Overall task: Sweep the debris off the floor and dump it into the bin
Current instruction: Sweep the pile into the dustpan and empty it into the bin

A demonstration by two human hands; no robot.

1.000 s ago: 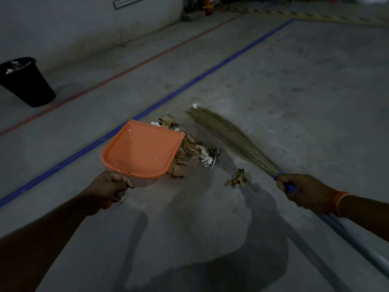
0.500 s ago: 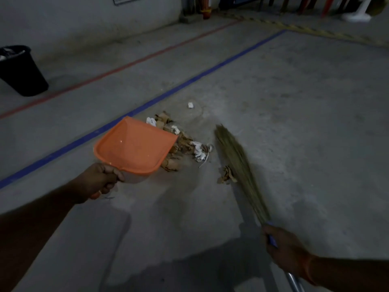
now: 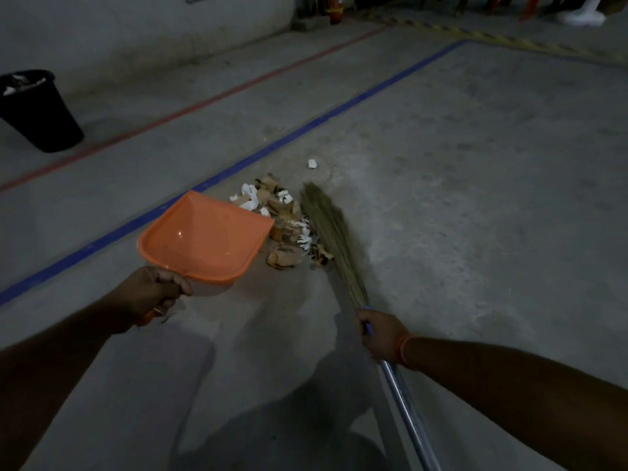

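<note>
Left hand (image 3: 154,292) is gripping the orange dustpan (image 3: 204,237) by its handle, pan's got nothing in it. The debris pile (image 3: 283,227) of brown and white scraps sits on the floor (image 3: 475,198), right between the pan's lip and the broom (image 3: 334,239), which the right hand (image 3: 382,334) is wrapped around. Black bin (image 3: 35,112) is well off to the left by the wall, some pale trash inside.

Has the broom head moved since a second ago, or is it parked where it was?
Yes. The broom head has swung left, from clear of the debris pile to pressing against its right edge, opposite the dustpan.
</note>
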